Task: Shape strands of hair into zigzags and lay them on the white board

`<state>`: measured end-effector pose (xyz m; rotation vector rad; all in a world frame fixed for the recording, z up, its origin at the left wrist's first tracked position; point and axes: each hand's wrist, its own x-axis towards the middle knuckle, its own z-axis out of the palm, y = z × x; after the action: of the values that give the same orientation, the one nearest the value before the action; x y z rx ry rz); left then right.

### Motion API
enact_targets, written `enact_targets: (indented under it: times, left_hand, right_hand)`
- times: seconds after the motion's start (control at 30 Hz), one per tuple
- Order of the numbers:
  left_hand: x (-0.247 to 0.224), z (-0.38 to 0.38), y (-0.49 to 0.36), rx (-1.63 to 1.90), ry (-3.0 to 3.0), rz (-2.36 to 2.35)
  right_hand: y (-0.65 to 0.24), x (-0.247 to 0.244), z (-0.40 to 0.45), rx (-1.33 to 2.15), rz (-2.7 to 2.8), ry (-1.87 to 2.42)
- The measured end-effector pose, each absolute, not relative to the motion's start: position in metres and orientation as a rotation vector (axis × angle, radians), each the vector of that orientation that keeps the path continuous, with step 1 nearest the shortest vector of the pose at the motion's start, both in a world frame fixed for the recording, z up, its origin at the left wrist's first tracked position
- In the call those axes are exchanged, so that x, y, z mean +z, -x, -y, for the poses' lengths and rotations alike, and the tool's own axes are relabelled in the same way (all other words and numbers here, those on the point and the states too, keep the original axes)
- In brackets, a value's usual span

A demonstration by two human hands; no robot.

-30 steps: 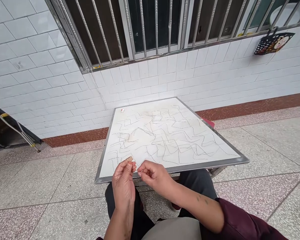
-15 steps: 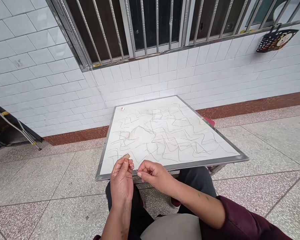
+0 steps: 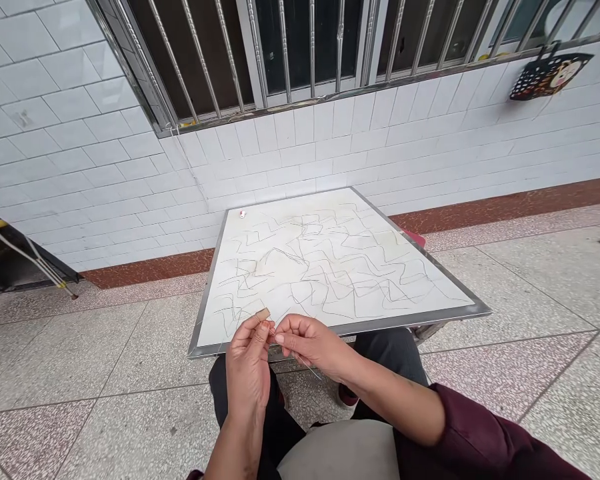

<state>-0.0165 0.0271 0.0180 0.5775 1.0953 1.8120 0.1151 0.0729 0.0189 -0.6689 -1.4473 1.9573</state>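
Observation:
My left hand [image 3: 250, 353] is closed in a pinch, palm partly up, over the near edge of the white table [image 3: 330, 293]. A small tan piece [image 3: 263, 313] shows at its index fingertip; whether it is worn or held is unclear. My right hand [image 3: 305, 340] pinches a thin thread [image 3: 310, 368], whose loose end trails below towards my lap. The two hands' fingertips almost meet, with a short reddish stretch of strand between them. What else the left fingertips hold is too small to make out.
Thin dark crooked lines run over the tabletop. A small white and red object [image 3: 243, 214] sits at its far left corner. Behind stand a tiled wall [image 3: 280, 157] and a barred window [image 3: 300, 53]. A dotted bag [image 3: 547, 77] hangs at right; a crutch-like pole [image 3: 40, 263] leans at left.
My hands have come closer together, the left one shifting slightly right. A thread end now trails below my right hand. The camera view has moved slightly.

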Motion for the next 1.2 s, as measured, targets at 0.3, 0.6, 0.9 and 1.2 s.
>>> enact_targets:
  times: [0.3,0.6,0.9,1.2]
  left_hand:
    - [0.018,-0.027,0.019,1.834,-0.500,-1.137]
    - [0.018,-0.025,0.015,1.873,-0.502,-1.218]
    - [0.013,-0.021,0.013,1.787,-0.664,-1.311]
    - [0.007,-0.021,0.014,1.789,-0.774,-1.420]
  right_hand:
    - [-0.118,0.008,-0.070,2.000,1.514,0.598]
    - [-0.120,0.003,-0.069,1.832,1.637,0.628]
    - [-0.120,0.007,-0.068,1.817,1.630,0.713]
    - [-0.120,0.001,-0.065,1.204,1.968,0.738]
